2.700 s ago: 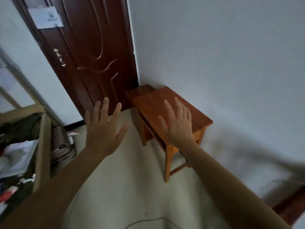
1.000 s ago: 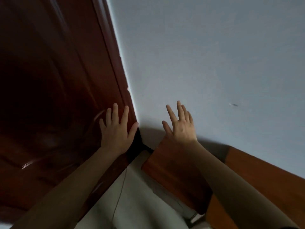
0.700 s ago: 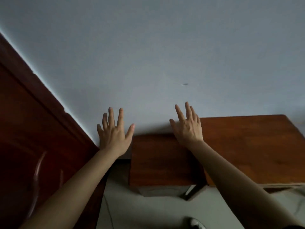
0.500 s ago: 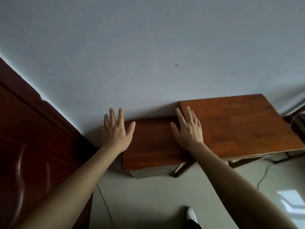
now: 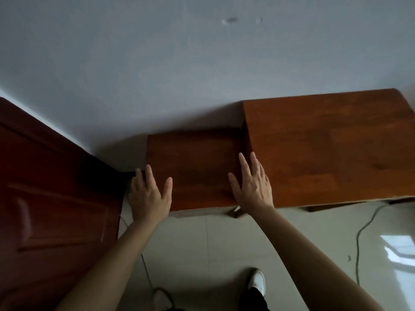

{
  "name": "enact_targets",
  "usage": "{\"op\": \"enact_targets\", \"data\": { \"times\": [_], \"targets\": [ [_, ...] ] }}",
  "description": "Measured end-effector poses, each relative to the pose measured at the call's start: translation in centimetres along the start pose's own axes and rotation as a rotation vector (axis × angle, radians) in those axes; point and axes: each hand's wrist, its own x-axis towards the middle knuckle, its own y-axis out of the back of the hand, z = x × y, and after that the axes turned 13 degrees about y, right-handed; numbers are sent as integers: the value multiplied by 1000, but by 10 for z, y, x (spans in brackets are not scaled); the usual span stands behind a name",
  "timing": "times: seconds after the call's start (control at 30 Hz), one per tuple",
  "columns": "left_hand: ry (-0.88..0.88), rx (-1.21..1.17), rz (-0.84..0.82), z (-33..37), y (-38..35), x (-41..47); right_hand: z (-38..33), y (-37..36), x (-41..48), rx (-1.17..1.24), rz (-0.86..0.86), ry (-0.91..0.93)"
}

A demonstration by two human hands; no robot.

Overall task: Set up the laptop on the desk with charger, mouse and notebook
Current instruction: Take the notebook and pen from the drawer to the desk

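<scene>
A reddish-brown wooden desk (image 5: 325,144) stands against the pale wall at the right, its top bare. A lower wooden side table (image 5: 197,167) adjoins it on the left. My left hand (image 5: 149,196) hovers flat, fingers spread, over the side table's front left corner. My right hand (image 5: 252,185) is held flat and open where the side table meets the desk. Both hands hold nothing. No laptop, charger, mouse or notebook is in view.
A dark brown wooden door (image 5: 49,198) fills the left side. A thin cable (image 5: 363,230) trails over the pale tiled floor at the right, another (image 5: 143,263) runs near the door. My white shoes (image 5: 257,281) show at the bottom.
The view has swung from the door and wall down onto the desk and side table, which now lie closer. Both hands stayed open and outstretched.
</scene>
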Motion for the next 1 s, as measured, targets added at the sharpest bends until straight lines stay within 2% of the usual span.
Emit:
{"op": "enact_targets", "data": {
  "times": [0.13, 0.27, 0.43, 0.53, 0.67, 0.73, 0.83, 1.0],
  "targets": [
    [68, -36, -50, -43, -73, -4, 14, -73, -35, 100, 107, -33],
    [139, -171, -30, -80, -132, -7, 25, -142, -66, 133, 249, -77],
    [386, -398, -61, -125, -207, -5, 40, -231, -102, 166, 203, -184],
    [467, -507, -91, -140, -235, 4, 51, -254, -105, 183, 205, -117],
    [483, -625, -167, -149, -261, 20, 66, -274, -102, 201, 335, -87],
    [446, -641, -167, -150, -268, 25, 70, -282, -105, 215, 291, -154],
    [403, -692, -144, -149, -273, 33, 75, -291, -101, 320, 132, -280],
    [429, -789, -135, -142, -277, 46, 88, -286, -67, 545, 213, -497]
  ]
}}
